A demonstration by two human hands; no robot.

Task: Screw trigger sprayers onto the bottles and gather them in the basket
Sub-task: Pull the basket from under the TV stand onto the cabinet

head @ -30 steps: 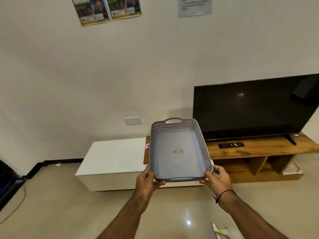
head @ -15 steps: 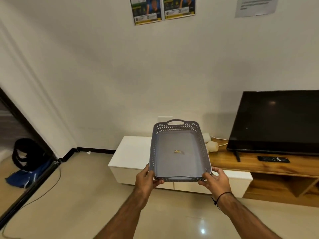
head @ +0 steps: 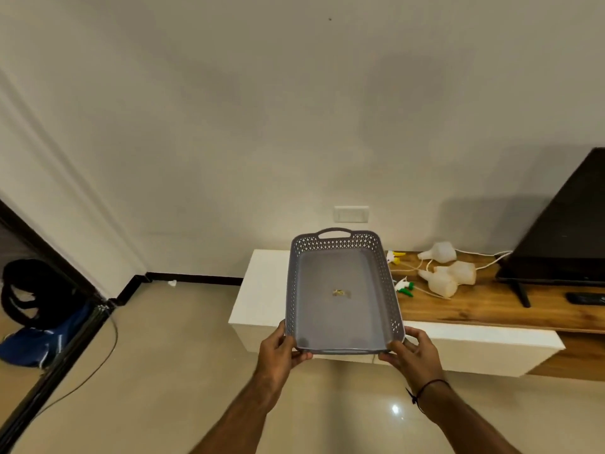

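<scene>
Grey basket (head: 386, 283) up in the air, held in both our hands.

We held the near end of it, our left hand (head: 281, 348) curled round the left corner and our right hand (head: 409, 352) curled round the right corner. It was over the white part of the desk (head: 262, 290) and had only a little scrap on its floor. White bottles (head: 448, 276) lay on their sides on the wooden part of the desk, just right of the basket. Two trigger sprayers (head: 404, 287) lay near them, one with yellow bits and one with green bits, each with a thin tube. A black TV (head: 563, 224) stood further right.
</scene>
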